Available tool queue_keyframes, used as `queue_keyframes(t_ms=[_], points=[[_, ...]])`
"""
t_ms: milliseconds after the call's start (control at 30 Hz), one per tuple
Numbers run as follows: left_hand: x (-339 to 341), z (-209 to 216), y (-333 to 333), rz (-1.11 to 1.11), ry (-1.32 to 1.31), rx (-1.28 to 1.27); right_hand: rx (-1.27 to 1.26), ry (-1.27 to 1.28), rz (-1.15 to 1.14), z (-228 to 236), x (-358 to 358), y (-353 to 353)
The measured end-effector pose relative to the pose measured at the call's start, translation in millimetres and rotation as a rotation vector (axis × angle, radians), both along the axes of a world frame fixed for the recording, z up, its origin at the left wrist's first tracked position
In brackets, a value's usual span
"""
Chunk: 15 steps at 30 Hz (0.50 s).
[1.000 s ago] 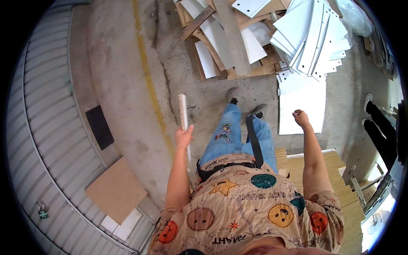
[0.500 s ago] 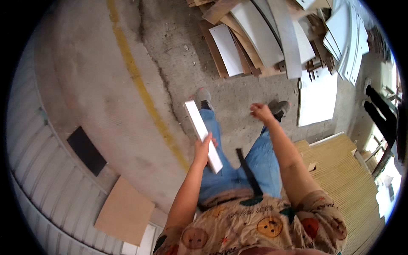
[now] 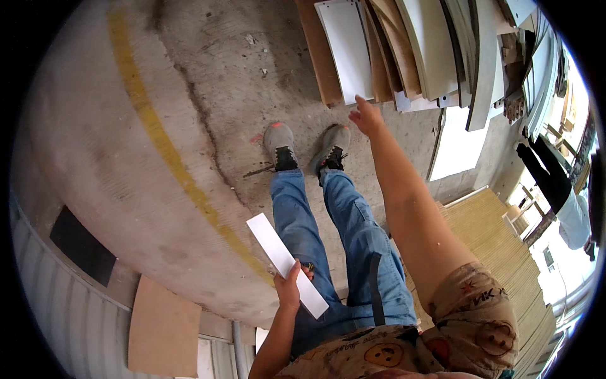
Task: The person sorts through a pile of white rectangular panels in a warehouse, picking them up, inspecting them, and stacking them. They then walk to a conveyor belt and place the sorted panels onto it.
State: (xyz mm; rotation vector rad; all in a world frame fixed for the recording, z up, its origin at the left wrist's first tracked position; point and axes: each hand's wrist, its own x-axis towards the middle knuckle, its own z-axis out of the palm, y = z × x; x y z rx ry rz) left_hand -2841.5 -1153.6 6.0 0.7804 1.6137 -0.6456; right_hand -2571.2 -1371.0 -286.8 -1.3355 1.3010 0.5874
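My left hand (image 3: 288,289) is closed around a narrow white board (image 3: 271,245), held slanting in front of my left thigh. Something small, dark and yellow shows by its fingertips, too little of it to name. My right arm is stretched forward, and the right hand (image 3: 367,119) has its fingers apart with nothing in them. It is just off the near end of a white panel (image 3: 345,47), which stands in a row of boards. Whether a fingertip touches that panel, I cannot tell.
Brown and white boards (image 3: 429,50) fill the front right. A white sheet (image 3: 459,142) lies beyond my right forearm, with a stack of tan corrugated sheets (image 3: 486,252) nearer. A person in black trousers (image 3: 548,170) is at far right. A brown panel (image 3: 165,328) leans at lower left.
I have stepped toward the boards, and my feet are now close together. My right arm has stretched out and its fingers have spread. The white board stays in my left hand, lower in view.
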Motion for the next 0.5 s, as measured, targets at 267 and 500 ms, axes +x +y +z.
queue_keyframes(t_ms=[267,500], points=[[-8,-5,3,0.068,0.008,-0.031,0.098,-0.131,-0.076,-33,0,33],[-3,-6,6,0.015,0.114,-0.044,-0.671,0.076,0.869,-9,13,45]])
